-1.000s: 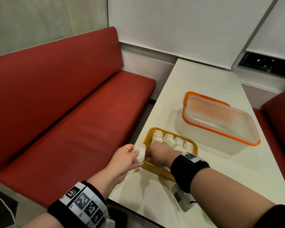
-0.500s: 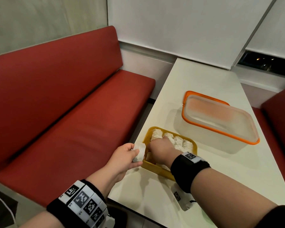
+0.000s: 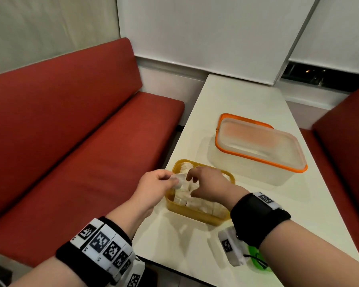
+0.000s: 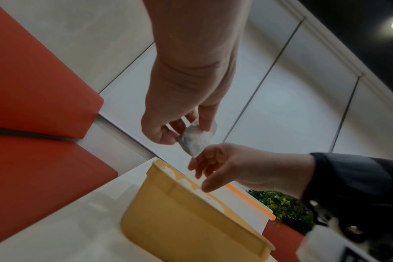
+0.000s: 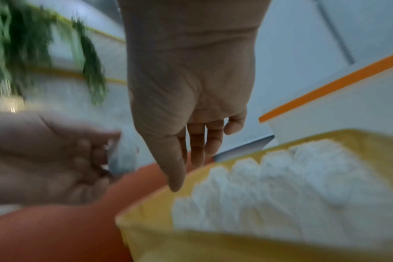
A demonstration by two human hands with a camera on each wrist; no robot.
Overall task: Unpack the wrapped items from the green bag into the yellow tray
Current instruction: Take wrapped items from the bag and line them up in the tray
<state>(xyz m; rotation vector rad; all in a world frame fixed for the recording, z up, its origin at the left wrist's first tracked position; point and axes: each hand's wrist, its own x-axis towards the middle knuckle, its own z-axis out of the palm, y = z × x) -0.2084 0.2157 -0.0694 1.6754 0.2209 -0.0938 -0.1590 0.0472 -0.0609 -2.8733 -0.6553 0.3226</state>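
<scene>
Pinched in the left hand point(image 3: 153, 184), one wrapped item point(image 4: 196, 140) hovers above the yellow tray point(image 3: 195, 214); right hand point(image 3: 209, 184) slack-fingered; tray's own wraps uncountable.

This looks like a booth in a diner or café. A long red padded bench point(image 3: 75, 141) runs along the left of a narrow white table point(image 3: 232, 96), and a second red seat point(image 3: 344, 146) faces it on the right. White roller blinds point(image 3: 205, 32) cover the far window (darkness shows beneath one). Green foliage point(image 4: 283, 205) appears in the left wrist view.
</scene>
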